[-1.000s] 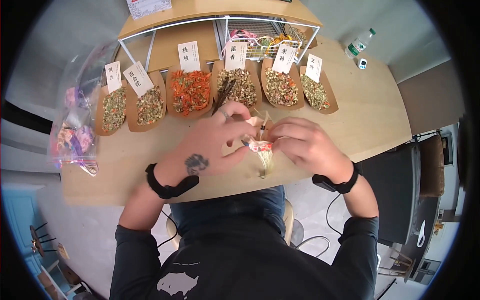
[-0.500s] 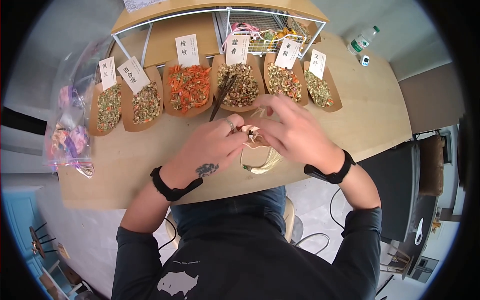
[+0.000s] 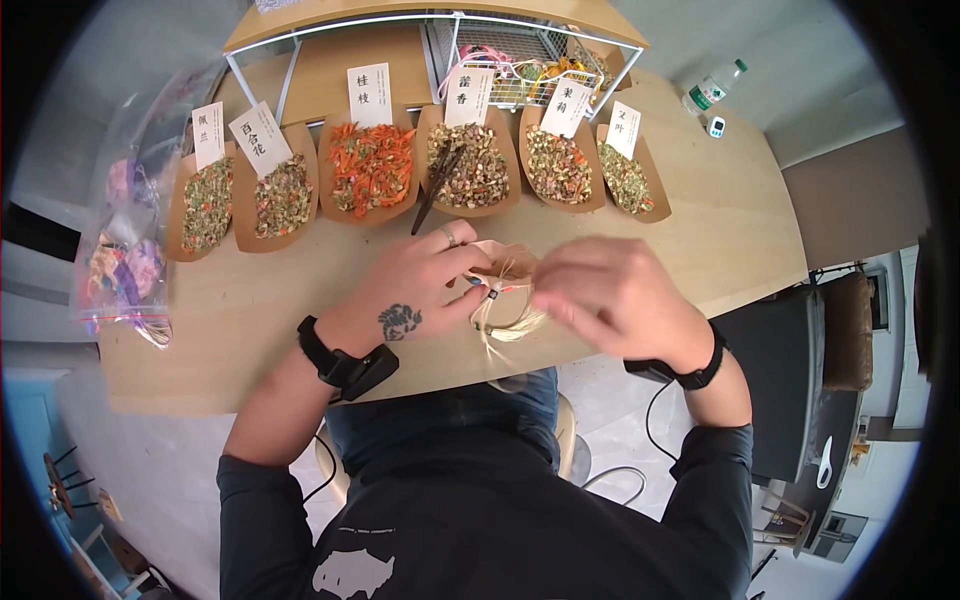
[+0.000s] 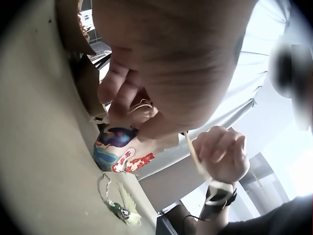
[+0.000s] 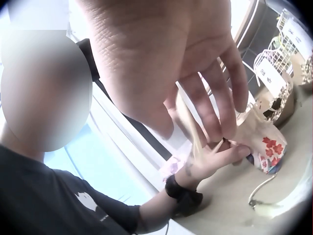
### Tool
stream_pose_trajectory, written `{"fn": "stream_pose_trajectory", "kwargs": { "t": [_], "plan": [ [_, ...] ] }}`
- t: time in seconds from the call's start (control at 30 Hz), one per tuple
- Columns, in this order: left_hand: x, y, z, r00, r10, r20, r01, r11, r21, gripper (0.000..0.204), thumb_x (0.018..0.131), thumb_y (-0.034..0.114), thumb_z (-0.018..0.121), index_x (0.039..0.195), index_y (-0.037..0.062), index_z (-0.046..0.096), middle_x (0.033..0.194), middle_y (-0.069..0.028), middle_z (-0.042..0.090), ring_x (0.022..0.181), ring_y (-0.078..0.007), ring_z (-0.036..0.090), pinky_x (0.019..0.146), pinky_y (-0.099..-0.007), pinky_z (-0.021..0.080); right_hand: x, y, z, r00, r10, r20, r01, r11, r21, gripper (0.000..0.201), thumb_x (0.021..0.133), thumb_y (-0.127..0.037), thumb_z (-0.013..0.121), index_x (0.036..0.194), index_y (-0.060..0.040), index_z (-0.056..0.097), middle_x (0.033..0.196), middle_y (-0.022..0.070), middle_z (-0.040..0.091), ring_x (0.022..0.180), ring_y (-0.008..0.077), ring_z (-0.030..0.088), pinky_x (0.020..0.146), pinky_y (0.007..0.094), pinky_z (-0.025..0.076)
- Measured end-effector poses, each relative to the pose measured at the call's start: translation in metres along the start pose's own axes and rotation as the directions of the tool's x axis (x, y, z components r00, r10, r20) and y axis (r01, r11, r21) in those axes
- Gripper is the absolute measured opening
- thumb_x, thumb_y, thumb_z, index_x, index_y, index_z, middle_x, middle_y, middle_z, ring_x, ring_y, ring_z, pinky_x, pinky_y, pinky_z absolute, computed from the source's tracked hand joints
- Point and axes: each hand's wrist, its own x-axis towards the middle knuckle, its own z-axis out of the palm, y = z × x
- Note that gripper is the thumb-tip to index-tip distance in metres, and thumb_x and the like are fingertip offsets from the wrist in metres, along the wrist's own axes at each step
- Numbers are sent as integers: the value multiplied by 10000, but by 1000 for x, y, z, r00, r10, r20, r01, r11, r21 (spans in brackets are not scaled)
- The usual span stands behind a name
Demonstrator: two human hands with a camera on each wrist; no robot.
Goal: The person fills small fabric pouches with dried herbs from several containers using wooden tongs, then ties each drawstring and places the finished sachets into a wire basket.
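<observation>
A small cloth sachet (image 4: 129,159), printed with red flowers and blue patterns, stands close over the table in the left wrist view. My left hand (image 3: 415,280) pinches its gathered neck between thumb and fingers. Raised to the right of the sachet, my right hand (image 3: 625,300) has curled fingers; a cream cord (image 5: 188,120) runs between its thumb and fingers in the right wrist view. A pale tassel (image 3: 515,326) hangs toward the table's front edge. Its green bead (image 4: 117,209) lies on the tabletop.
Paper trays of dried herbs with label cards line the back, including an orange one (image 3: 372,170). Dark sticks (image 3: 437,190) lie across another tray. A wire basket (image 3: 535,75), a bottle (image 3: 715,88) and a plastic bag (image 3: 125,250) stand around the table (image 3: 240,330).
My right hand first moved over the sachet, then away to the right. My left hand has stayed at the sachet's neck. The tassel has shifted, and the view has moved slightly.
</observation>
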Motion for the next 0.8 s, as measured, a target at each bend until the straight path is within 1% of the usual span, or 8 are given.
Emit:
{"fn": "stream_pose_trajectory", "kwargs": {
  "t": [0.1, 0.2, 0.3, 0.4, 0.5, 0.6, 0.67, 0.8],
  "plan": [
    [2, 6, -3, 999, 32, -18, -33, 999, -36, 180, 907, 162, 746, 1062, 71, 755, 1024, -58, 654, 787, -267, 681, 713, -392, 546, 10, 8, 13, 990, 16, -137, -17, 1000, -1, 104, 918, -147, 760, 947, -47, 766, 924, 88, 733, 783, 321, 697, 674, 405, 564],
    [-2, 0, 1, 998, 51, -46, -53, 998, -37, 139, 903, 128, 740, 1018, 51, 749, 997, -72, 654, 755, -252, 666, 687, -376, 532, 33, 21, 19, 975, -67, -212, 70, 998, 7, 117, 915, -135, 752, 993, -51, 777, 924, 91, 739, 772, 308, 706, 686, 398, 566],
    [-2, -5, 11, 992, 84, -90, -86, 996, -18, 79, 887, 53, 734, 961, 27, 726, 973, -87, 658, 715, -228, 648, 630, -356, 514, 71, 32, 19, 993, 63, -96, -55, 995, 85, 173, 959, -80, 724, 1117, -57, 790, 903, 94, 734, 753, 172, 678, 659, 324, 533],
    [-2, 1, 10, 995, 65, -72, -68, 997, -32, 47, 873, 40, 718, 918, 38, 705, 988, -72, 655, 708, -215, 643, 624, -355, 514, 112, 60, 28, 966, 173, 194, -219, 945, 244, 243, 1036, -172, 670, 1242, -85, 765, 888, 71, 732, 724, 122, 640, 640, 296, 509],
    [-3, 2, 5, 998, 57, -4, -57, 996, -70, 71, 845, 18, 697, 910, 43, 681, 1030, -70, 648, 711, -205, 643, 628, -357, 521, 139, 61, 34, 831, 281, 480, -462, 830, 312, 311, 1100, -274, 588, 1297, -90, 743, 862, 38, 731, 708, 106, 632, 648, 290, 515],
    [-5, -5, 9, 998, 51, 34, -46, 988, -147, 125, 816, -10, 664, 932, 39, 667, 1079, -74, 633, 741, -204, 645, 639, -356, 528, 155, 59, 43, 728, 339, 595, -523, 836, 163, 373, 1116, -327, 549, 1307, -64, 732, 858, 30, 741, 712, 114, 656, 647, 279, 530],
    [-3, -7, 9, 997, 62, 56, -50, 981, -185, 176, 803, -29, 640, 965, 32, 671, 1102, -83, 619, 763, -206, 641, 645, -350, 528, 156, 69, 58, 772, 372, 516, -544, 806, 233, 388, 1097, -340, 573, 1213, -15, 751, 852, 64, 758, 696, 126, 698, 655, 286, 561],
    [0, -3, 5, 992, -45, 117, 83, 936, -342, 219, 793, -45, 620, 989, 28, 683, 1097, -92, 605, 828, -208, 631, 688, -325, 517, 147, 60, 54, 833, 447, 325, -537, 795, 283, 354, 1033, -321, 636, 982, 0, 777, 786, 91, 765, 662, 165, 743, 667, 314, 588]
  ]
}}
